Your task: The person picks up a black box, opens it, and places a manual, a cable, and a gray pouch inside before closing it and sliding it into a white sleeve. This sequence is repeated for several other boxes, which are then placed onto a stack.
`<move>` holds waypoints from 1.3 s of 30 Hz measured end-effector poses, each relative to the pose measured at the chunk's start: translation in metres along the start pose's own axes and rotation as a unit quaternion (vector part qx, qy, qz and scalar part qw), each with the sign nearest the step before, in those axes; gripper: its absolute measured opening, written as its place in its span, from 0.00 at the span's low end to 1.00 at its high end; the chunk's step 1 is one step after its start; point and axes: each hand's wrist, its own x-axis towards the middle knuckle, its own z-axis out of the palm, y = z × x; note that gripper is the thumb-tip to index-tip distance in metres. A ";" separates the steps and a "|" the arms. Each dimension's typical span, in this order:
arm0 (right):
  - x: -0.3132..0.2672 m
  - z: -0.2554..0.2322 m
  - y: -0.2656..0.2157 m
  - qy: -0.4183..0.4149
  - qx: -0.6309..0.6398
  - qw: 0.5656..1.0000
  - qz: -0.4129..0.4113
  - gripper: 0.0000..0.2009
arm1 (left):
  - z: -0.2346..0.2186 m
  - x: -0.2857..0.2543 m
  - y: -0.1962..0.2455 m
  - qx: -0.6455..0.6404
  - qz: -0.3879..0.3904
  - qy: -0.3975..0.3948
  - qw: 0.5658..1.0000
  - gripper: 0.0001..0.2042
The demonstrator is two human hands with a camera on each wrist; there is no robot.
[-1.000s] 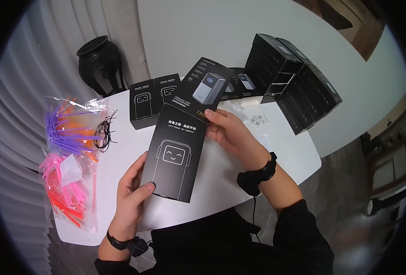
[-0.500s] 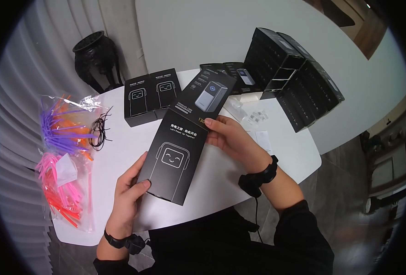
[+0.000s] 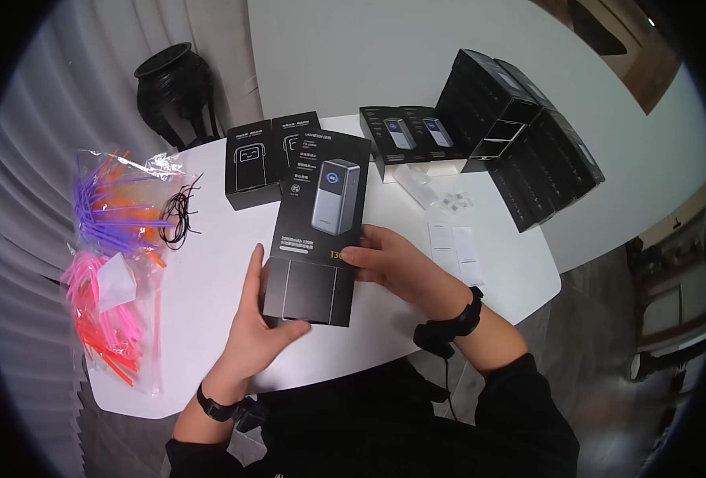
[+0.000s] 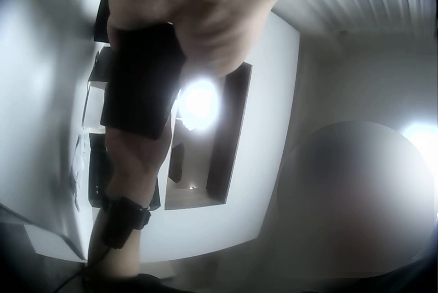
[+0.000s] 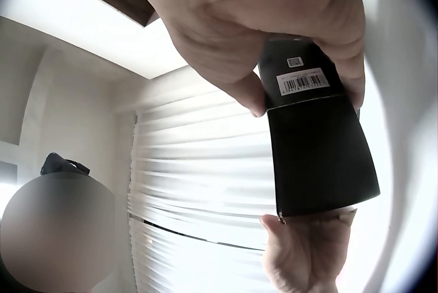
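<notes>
A black box (image 3: 325,199) with a silver power-bank picture is held over the table in the head view; a seam divides it from a plainer lower section (image 3: 307,293). My right hand (image 3: 409,267) grips its right side, thumb on the front. My left hand (image 3: 261,338) touches the lower end, thumb along the bottom edge and a finger straight up the left side. The right wrist view shows a barcode on the box (image 5: 321,156), with the left palm (image 5: 308,255) under it. In the left wrist view the box (image 4: 140,81) is dark.
Two smiley-printed boxes (image 3: 249,163) stand behind. Two picture boxes (image 3: 401,135) and tall black stacks (image 3: 480,107) are at back right. Small packets and white cards (image 3: 454,251) lie right. Bags of coloured sticks (image 3: 118,215) and black ties (image 3: 179,215) lie left.
The box has turned more upright, its picture side now facing the head camera and the smiley on it out of sight. The left hand has shifted from the lower-left corner to beneath the end.
</notes>
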 end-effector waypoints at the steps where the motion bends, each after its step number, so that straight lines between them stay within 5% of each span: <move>1: -0.001 -0.001 0.001 0.002 -0.013 1.000 0.004 0.35 | 0.002 -0.001 0.002 0.037 -0.005 0.001 0.999 0.52; 6: -0.004 0.001 0.008 -0.025 -0.072 0.997 0.012 0.33 | 0.006 -0.003 -0.003 0.165 0.011 0.010 0.986 0.57; 21: -0.020 0.018 0.026 -0.047 -0.032 0.996 0.071 0.32 | 0.010 -0.006 -0.027 0.260 0.136 0.157 0.943 0.45; 29: -0.024 0.014 0.042 -0.075 -0.002 0.996 0.045 0.33 | 0.010 -0.019 -0.033 0.289 0.124 0.177 0.933 0.43; 34: -0.034 0.001 0.046 -0.083 -0.079 0.993 0.012 0.35 | 0.006 -0.035 -0.031 0.130 0.093 0.075 0.984 0.34; 39: -0.061 -0.006 0.041 -0.072 -0.136 0.988 -0.017 0.31 | 0.014 -0.038 -0.029 -0.032 0.027 0.027 0.999 0.36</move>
